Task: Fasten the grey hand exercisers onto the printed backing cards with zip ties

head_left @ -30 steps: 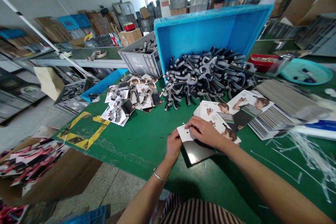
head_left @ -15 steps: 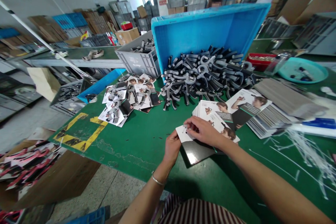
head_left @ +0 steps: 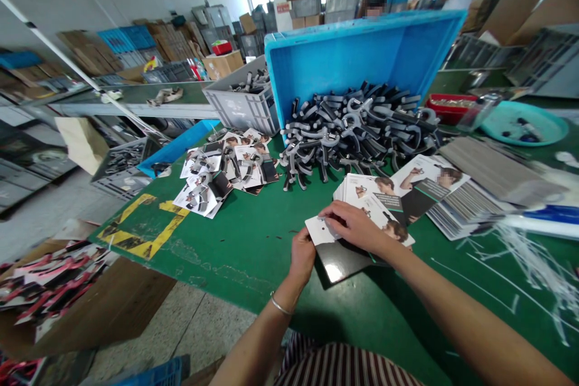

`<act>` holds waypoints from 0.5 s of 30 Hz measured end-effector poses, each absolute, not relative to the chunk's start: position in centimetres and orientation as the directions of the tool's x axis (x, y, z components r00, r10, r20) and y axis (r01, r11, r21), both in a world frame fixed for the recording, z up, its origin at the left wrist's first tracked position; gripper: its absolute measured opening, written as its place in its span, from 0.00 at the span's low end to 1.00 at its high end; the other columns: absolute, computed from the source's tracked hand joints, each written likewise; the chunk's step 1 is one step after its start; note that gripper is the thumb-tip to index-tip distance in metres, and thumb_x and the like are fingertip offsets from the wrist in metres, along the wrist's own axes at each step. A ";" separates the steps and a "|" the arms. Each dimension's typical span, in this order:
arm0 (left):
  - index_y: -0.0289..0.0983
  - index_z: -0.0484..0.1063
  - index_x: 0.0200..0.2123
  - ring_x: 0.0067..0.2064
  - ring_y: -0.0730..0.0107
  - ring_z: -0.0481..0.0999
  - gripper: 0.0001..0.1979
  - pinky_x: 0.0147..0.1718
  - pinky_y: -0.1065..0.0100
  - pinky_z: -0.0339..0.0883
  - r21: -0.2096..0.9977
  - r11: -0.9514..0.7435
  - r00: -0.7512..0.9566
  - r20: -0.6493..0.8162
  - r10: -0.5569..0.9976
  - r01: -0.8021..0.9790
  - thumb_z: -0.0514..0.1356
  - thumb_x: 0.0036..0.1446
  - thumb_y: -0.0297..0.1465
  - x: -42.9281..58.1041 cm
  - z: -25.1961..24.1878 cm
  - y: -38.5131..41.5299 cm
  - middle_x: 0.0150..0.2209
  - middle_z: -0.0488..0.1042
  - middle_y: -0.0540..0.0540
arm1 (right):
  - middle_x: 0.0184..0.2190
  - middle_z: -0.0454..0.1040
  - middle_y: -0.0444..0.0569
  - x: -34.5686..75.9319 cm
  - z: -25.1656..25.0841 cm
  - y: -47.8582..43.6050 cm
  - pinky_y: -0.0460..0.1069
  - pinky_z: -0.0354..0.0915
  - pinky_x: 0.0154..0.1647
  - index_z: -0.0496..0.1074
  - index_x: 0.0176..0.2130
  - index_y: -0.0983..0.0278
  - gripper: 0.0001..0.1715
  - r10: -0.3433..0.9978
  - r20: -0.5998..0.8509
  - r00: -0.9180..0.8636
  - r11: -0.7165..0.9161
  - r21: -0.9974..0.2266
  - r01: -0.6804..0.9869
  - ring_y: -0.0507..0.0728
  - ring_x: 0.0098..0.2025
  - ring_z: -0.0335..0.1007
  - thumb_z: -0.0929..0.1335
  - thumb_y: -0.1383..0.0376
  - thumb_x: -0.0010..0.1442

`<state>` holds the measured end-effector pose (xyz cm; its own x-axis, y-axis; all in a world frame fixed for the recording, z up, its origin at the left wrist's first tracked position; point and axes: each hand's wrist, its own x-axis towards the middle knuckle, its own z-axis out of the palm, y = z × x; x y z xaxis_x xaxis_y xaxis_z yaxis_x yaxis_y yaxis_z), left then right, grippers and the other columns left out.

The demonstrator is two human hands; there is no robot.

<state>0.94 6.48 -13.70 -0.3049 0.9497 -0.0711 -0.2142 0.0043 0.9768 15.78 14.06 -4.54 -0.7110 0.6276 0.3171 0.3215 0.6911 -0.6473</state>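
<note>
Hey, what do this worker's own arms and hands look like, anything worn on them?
The left hand and right hand are bare, no gloves. Both forearms are uncovered, with no sleeves in view. A thin silvery bangle circles the left wrist. Below shows a dark-and-white striped garment.

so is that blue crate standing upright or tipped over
Tipped on its side: the blue crate faces its open mouth toward the camera, and grey hand grips spill from it onto the green table.
</note>
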 end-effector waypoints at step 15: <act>0.36 0.76 0.40 0.40 0.65 0.77 0.15 0.44 0.64 0.68 0.962 0.002 -0.257 -0.074 0.964 -0.271 0.67 0.46 0.28 0.2 -12.0 6.5 0.37 0.80 0.47 | 0.39 0.73 0.50 15.7 -4.8 14.0 0.52 0.64 0.46 0.73 0.44 0.61 0.11 0.629 0.344 -0.697 0.697 -0.647 0.309 0.57 0.43 0.69 0.62 0.69 0.66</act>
<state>0.24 6.52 -12.00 -0.2568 0.9636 -0.0741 -0.2714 0.0017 0.9625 15.68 13.97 -4.78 -0.6971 0.6289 0.3443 0.3092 0.6969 -0.6471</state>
